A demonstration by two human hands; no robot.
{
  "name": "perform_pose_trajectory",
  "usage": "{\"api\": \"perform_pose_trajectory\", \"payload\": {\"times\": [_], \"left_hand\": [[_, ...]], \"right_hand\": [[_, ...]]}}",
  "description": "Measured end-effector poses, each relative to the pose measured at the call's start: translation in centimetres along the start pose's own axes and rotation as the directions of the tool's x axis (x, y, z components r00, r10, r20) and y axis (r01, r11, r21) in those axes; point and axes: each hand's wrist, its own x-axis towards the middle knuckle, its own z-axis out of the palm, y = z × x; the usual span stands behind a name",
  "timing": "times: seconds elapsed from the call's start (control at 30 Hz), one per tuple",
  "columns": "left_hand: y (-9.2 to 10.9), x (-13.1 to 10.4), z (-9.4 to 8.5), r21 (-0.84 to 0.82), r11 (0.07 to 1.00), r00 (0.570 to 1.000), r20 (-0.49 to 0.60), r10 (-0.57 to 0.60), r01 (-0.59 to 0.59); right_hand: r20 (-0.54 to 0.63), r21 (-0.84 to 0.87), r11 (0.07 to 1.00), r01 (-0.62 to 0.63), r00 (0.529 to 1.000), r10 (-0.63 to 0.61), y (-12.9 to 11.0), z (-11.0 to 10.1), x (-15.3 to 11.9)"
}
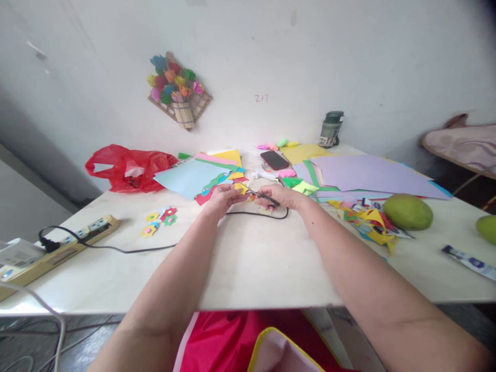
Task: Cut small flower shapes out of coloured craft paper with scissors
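Observation:
Both hands meet over the middle of the white table (267, 258). My right hand (279, 197) is closed round the dark handles of a pair of scissors (268, 198), whose blades point up and left. My left hand (228, 199) is pinched around a small yellow paper piece (241, 188) beside the blades. Under and behind the hands lie a white glue gun (264, 174) and its black cord (256, 214). Paper flowers (169, 212) in yellow, red and green lie to the left of my left hand.
Colored paper sheets (189, 175) and a red plastic bag (132, 168) lie at the back left. A phone (274, 160), purple sheets (372, 173), paper scraps (368, 222) and a green mango (407, 212) are further right. A power strip (77, 250) sits at left.

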Motion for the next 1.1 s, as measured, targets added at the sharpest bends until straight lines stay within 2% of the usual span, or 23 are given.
{"api": "perform_pose_trajectory", "payload": {"times": [0.83,1.1], "left_hand": [[0.2,-0.2,0.1,-0.009,1.0,1.0,-0.002,0.001,-0.001],[0.2,-0.2,0.1,-0.019,1.0,1.0,-0.004,0.002,-0.002]], "right_hand": [[0.008,0.079,0.997,0.014,1.0,-0.014,0.0,0.1,0.0],[-0.011,0.148,0.989,-0.023,1.0,0.025,-0.7,0.3,-0.3]]}}
